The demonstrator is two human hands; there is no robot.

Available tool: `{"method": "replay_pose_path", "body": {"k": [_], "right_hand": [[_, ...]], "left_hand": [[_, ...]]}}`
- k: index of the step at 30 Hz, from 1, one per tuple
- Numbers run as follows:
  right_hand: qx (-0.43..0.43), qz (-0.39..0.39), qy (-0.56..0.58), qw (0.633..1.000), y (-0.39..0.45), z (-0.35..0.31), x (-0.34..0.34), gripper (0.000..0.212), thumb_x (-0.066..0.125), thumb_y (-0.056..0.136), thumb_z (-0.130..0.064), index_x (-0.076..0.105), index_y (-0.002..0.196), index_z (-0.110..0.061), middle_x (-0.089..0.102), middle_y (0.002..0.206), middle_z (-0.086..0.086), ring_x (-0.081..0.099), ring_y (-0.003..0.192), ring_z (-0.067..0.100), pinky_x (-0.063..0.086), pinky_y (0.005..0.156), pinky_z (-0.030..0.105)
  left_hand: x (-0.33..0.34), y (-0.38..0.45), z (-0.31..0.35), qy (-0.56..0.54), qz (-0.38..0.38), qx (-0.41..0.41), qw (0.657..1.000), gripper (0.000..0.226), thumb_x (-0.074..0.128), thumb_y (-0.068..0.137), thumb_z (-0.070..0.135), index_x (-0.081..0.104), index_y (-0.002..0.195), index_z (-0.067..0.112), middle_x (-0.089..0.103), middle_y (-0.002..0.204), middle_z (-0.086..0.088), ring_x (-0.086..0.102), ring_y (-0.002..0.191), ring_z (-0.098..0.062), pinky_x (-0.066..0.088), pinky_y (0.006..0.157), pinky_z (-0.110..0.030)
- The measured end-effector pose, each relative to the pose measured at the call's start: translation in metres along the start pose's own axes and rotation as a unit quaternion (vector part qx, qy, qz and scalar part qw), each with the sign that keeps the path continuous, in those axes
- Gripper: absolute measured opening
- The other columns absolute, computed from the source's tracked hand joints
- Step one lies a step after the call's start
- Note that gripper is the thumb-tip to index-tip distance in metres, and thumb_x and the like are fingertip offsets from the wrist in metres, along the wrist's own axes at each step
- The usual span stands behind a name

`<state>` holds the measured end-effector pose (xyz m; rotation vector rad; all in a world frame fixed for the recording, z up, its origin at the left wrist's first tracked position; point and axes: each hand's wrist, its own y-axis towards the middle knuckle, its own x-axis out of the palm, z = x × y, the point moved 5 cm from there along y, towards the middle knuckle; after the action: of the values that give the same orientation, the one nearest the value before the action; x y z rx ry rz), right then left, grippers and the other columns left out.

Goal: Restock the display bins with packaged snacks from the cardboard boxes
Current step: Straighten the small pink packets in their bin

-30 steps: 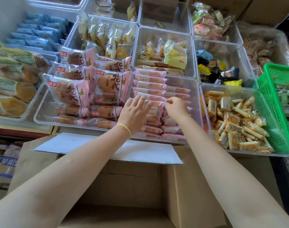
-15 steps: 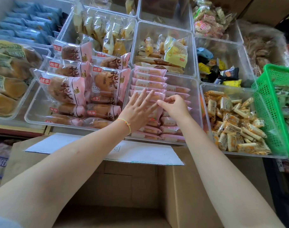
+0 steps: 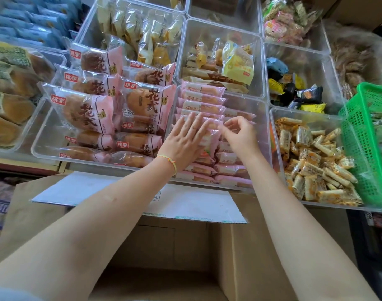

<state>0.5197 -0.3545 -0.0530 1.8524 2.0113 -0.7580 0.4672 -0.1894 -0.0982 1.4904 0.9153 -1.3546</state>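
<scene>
A clear display bin (image 3: pixel 260 118) in the middle row holds two columns of small pink snack packs (image 3: pixel 204 98). My left hand (image 3: pixel 185 140) lies flat, fingers spread, on the packs of the left column. My right hand (image 3: pixel 240 135) pinches the end of one pink pack (image 3: pixel 214 124) between thumb and fingertips, right beside the left fingers. An open cardboard box (image 3: pixel 164 253) stands below the bins under my forearms; its inside is dark and I see no packs in it.
Left of that bin, a bin of large pink bread packs (image 3: pixel 88 109). To the right, a bin of small orange wrapped rolls (image 3: pixel 311 161) and a green plastic basket (image 3: pixel 366 148). More clear bins of snacks (image 3: pixel 235 61) fill the rows behind. A white box flap (image 3: pixel 129 196) lies below the bins.
Both hands have slid a little further up the left column of pink packs. The left fingers spread flatter, and the right fingers went from resting to pinching a pack's end.
</scene>
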Motion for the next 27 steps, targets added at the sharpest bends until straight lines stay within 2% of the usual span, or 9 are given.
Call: {"method": "replay_pose_path", "body": {"k": [3, 7, 11, 13, 15, 17, 19, 22, 27], "right_hand": [[0.012, 0.008, 0.021, 1.0, 0.007, -0.004, 0.001, 0.012, 0.068, 0.092, -0.033, 0.064, 0.098, -0.024, 0.069, 0.094, -0.003, 0.069, 0.087, 0.019, 0.061, 0.079, 0.04], [0.022, -0.021, 0.001, 1.0, 0.018, -0.004, 0.005, 0.015, 0.073, 0.089, -0.03, 0.068, 0.095, -0.017, 0.071, 0.089, -0.001, 0.069, 0.083, 0.019, 0.056, 0.066, 0.029], [0.056, -0.042, 0.022, 0.997, 0.019, 0.009, -0.003, 0.029, 0.077, 0.087, -0.031, 0.063, 0.092, -0.008, 0.065, 0.08, 0.005, 0.06, 0.065, 0.012, 0.051, 0.056, 0.023], [0.064, -0.066, 0.047, 0.995, 0.016, 0.014, -0.005, 0.026, 0.077, 0.088, -0.027, 0.062, 0.095, -0.006, 0.065, 0.082, 0.006, 0.061, 0.068, 0.013, 0.052, 0.055, 0.02], [0.067, -0.088, 0.076, 0.991, 0.016, 0.018, -0.003, 0.02, 0.075, 0.089, -0.019, 0.063, 0.099, -0.007, 0.069, 0.088, 0.005, 0.067, 0.078, 0.016, 0.057, 0.064, 0.022], [0.082, -0.092, 0.097, 0.988, 0.016, 0.025, 0.0, 0.014, 0.073, 0.09, -0.01, 0.065, 0.101, -0.01, 0.072, 0.097, 0.008, 0.072, 0.089, 0.026, 0.061, 0.081, 0.035], [0.091, -0.093, 0.102, 0.986, 0.015, 0.028, 0.005, 0.011, 0.071, 0.09, -0.007, 0.067, 0.099, -0.012, 0.073, 0.099, 0.011, 0.072, 0.094, 0.03, 0.058, 0.091, 0.045], [0.072, -0.095, 0.086, 0.989, 0.013, 0.025, 0.013, 0.012, 0.072, 0.089, -0.009, 0.066, 0.094, -0.018, 0.072, 0.098, 0.006, 0.071, 0.096, 0.026, 0.057, 0.093, 0.045], [0.092, -0.138, 0.09, 0.982, 0.011, 0.035, 0.015, 0.021, 0.073, 0.088, -0.007, 0.06, 0.099, -0.018, 0.068, 0.102, 0.008, 0.068, 0.104, 0.033, 0.053, 0.097, 0.049]], "left_hand": [[0.0, -0.001, 0.0, 0.002, 0.0, 0.0, 1.0, 0.074, 0.027, 0.102, 0.05, -0.006, 0.156, 0.011, 0.002, 0.164, -0.016, 0.002, 0.151, -0.034, 0.004, 0.123, -0.048], [-0.001, -0.001, 0.0, 0.003, -0.001, -0.001, 1.0, 0.073, 0.023, 0.102, 0.05, -0.008, 0.155, 0.01, 0.001, 0.164, -0.016, 0.001, 0.151, -0.035, 0.005, 0.123, -0.049], [-0.001, -0.001, 0.001, -0.012, -0.016, 0.003, 1.0, 0.072, 0.022, 0.103, 0.049, -0.01, 0.155, 0.01, -0.006, 0.164, -0.015, -0.005, 0.151, -0.032, 0.003, 0.123, -0.046], [-0.001, -0.001, 0.0, -0.015, -0.013, 0.0, 1.0, 0.073, 0.023, 0.103, 0.049, -0.007, 0.156, 0.008, -0.005, 0.164, -0.016, -0.005, 0.152, -0.032, 0.004, 0.124, -0.045], [-0.001, -0.001, 0.0, -0.017, -0.011, -0.002, 1.0, 0.073, 0.023, 0.103, 0.05, -0.004, 0.156, 0.008, -0.003, 0.164, -0.016, -0.004, 0.152, -0.032, 0.004, 0.124, -0.045], [-0.002, -0.001, 0.001, -0.017, -0.014, 0.0, 1.0, 0.073, 0.023, 0.103, 0.05, -0.004, 0.156, 0.009, -0.004, 0.164, -0.016, -0.004, 0.152, -0.033, 0.004, 0.124, -0.045], [-0.003, -0.001, 0.002, -0.011, -0.011, 0.006, 1.0, 0.071, 0.022, 0.103, 0.05, -0.004, 0.157, 0.012, -0.003, 0.164, -0.017, -0.003, 0.152, -0.033, 0.004, 0.123, -0.046], [-0.004, -0.001, 0.003, -0.007, -0.004, 0.025, 1.0, 0.067, 0.018, 0.101, 0.049, -0.003, 0.158, 0.021, -0.001, 0.164, -0.018, 0.0, 0.151, -0.035, 0.006, 0.123, -0.05], [-0.003, -0.001, 0.004, -0.019, 0.007, 0.045, 0.999, 0.062, 0.021, 0.102, 0.047, 0.005, 0.158, 0.027, 0.004, 0.163, -0.02, 0.005, 0.151, -0.038, 0.01, 0.121, -0.053]]}}
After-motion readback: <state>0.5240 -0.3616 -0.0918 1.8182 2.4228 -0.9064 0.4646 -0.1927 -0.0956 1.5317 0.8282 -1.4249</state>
